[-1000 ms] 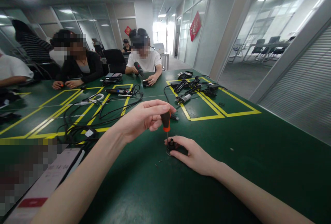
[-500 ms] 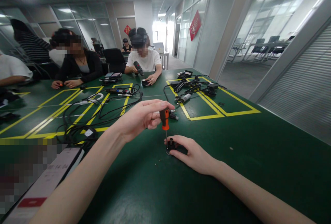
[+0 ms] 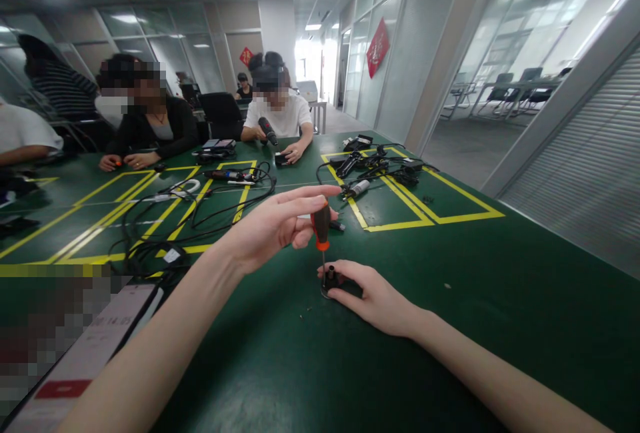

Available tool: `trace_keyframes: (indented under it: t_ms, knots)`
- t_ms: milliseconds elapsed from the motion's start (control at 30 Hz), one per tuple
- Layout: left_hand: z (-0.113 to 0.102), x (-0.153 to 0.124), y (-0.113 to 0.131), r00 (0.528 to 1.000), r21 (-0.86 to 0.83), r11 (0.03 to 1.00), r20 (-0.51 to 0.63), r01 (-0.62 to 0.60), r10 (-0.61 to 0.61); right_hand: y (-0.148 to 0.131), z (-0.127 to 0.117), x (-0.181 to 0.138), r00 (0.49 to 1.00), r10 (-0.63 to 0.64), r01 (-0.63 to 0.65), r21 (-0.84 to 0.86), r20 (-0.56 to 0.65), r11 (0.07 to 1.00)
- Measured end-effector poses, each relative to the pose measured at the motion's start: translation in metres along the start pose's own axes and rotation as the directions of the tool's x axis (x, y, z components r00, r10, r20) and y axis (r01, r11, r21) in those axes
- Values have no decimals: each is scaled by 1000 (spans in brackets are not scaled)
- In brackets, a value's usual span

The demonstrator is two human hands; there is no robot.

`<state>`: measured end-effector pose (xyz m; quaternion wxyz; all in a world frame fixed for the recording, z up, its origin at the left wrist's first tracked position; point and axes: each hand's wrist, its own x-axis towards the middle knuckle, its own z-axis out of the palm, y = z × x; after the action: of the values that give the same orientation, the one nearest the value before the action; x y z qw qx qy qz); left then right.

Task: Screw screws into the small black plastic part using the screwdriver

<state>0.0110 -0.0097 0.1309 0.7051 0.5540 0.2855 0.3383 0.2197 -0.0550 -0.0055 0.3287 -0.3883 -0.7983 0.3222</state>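
Observation:
Upright in front of me stands a screwdriver (image 3: 321,228) with an orange and dark grey handle. My left hand (image 3: 277,220) holds its handle near the top, with the index finger stretched out over it. The thin shaft runs down to a small black round part (image 3: 330,280) with a short post, lying on the table. My right hand (image 3: 365,293) grips that part at its edges between thumb and fingers. The screw under the tip is too small to make out. Tiny bits (image 3: 305,313) lie just left of the part.
The green table (image 3: 450,340) carries yellow tape outlines. Cables (image 3: 155,256) and a phone-like screen (image 3: 95,346) lie to my left. Black tools and cords (image 3: 375,166) are heaped at back right. Across the table a person (image 3: 277,116) holds a power drill (image 3: 268,130); another sits left.
The screwdriver handle has turned and shifted slightly to the right. My left index finger has straightened out past its top. My right hand and the black part have stayed put.

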Motion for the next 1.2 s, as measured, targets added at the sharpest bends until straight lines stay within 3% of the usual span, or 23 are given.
trace_keyframes:
  t_ms: [200, 367, 1000, 1200]
  knots:
    - [-1, -1, 1, 1000, 63, 998, 18, -7, 6, -1, -1, 0, 1000, 6, -6, -4, 4, 1000]
    - [-1, 3, -1, 998, -15, 1000, 69, 5, -4, -1, 0, 0, 1000, -2, 2, -4, -6, 1000]
    - [0, -2, 2, 1000, 102, 995, 10, -5, 4, -3, -2, 1, 1000, 6, -6, 3, 11, 1000]
    - [0, 0, 1, 998, 47, 999, 62, -6, 3, -3, -1, 1, 1000, -7, 7, -2, -8, 1000]
